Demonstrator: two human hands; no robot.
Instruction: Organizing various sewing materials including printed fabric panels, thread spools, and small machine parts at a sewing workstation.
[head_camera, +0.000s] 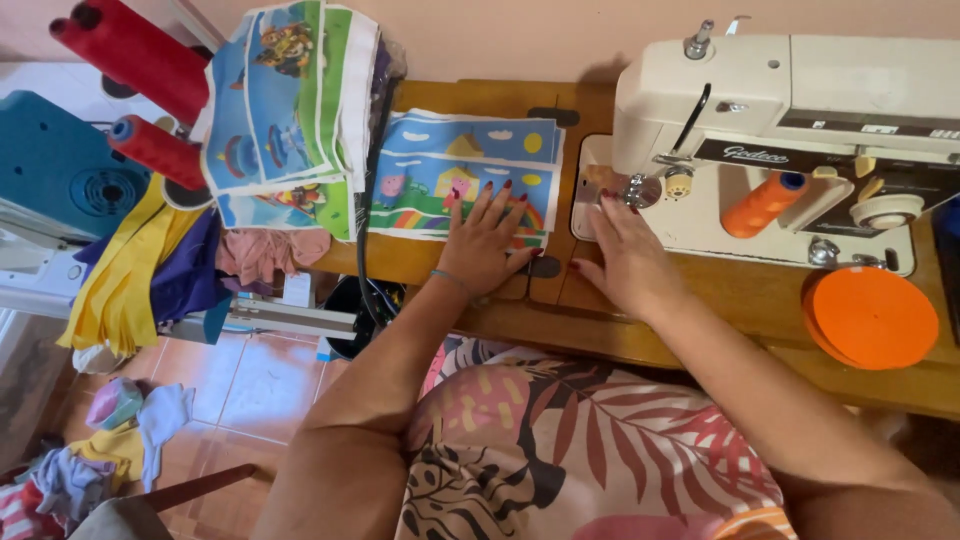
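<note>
In the middle of the frame the person's left hand (483, 243) lies flat and open, fingers spread, on a printed cartoon fabric panel (455, 175) that rests on the wooden sewing table (700, 300). It presses the cloth down and grasps nothing. Just to its right, the right hand (628, 258) also lies open, palm down on the table beside the panel's right edge, fingertips close to the needle area of the cream sewing machine (790, 120); it holds nothing either.

An orange thread cone (765, 203) lies on the machine bed, and an orange tape roll (872, 317) sits at the right edge of the table. In the upper left, a stack of printed panels (285, 100) hangs over the table's corner beside red thread cones (150, 100), with yellow and purple cloth (150, 270) draped below.

The likely risks: the right fingertips sit near the needle, so a started machine could catch them; the loose thread cone could roll; and the overhanging stack could slide to the floor if nudged.
</note>
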